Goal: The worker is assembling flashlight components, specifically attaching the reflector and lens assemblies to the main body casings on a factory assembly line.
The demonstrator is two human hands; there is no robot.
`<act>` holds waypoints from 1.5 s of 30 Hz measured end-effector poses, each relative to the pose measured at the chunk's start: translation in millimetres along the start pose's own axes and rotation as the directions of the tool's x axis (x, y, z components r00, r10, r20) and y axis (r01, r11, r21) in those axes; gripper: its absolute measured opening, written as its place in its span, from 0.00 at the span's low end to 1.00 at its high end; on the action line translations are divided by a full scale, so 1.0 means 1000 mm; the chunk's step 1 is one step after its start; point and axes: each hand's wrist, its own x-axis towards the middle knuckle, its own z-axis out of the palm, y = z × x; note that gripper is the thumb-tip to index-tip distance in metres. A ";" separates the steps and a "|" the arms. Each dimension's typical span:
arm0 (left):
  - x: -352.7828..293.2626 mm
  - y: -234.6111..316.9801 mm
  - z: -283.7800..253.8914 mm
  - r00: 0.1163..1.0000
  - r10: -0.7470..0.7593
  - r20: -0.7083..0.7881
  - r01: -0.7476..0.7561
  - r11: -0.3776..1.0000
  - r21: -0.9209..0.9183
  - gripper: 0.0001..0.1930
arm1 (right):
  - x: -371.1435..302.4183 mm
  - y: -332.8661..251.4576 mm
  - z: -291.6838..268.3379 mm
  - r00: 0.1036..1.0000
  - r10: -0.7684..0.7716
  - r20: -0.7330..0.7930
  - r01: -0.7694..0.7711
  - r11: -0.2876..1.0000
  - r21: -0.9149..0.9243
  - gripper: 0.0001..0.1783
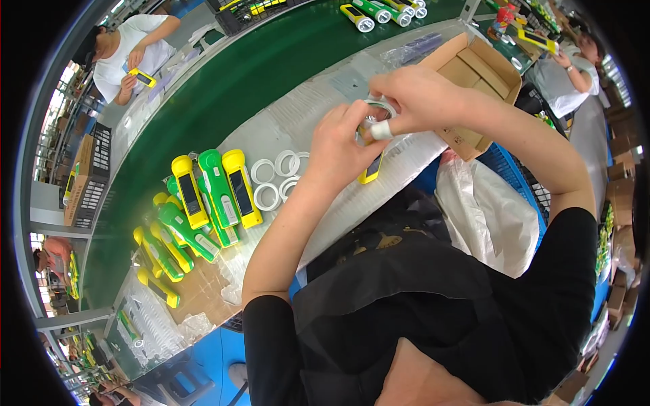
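Observation:
My left hand is closed round a yellow flashlight, whose lower end with a dark panel shows below the fingers. Over its round head, my right hand curls its fingers on a white ring. A white cover wraps one of my right fingertips. Whether the ring is seated on the head or only held against it, I cannot tell. Left of my left forearm lie several loose white rings. Beside them rests a group of green and yellow flashlights, some stacked on others.
An open cardboard box stands right of my hands, near a blue crate and a white sack. Beyond the worktable runs a green conveyor belt carrying more flashlights. Co-workers handle flashlights across the belt and at right.

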 end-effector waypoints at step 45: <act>-0.002 0.001 0.005 1.000 0.013 -0.005 -0.013 1.000 0.022 0.18 | 0.002 -0.011 -0.008 0.982 0.148 0.119 -0.135 0.985 -0.111 0.15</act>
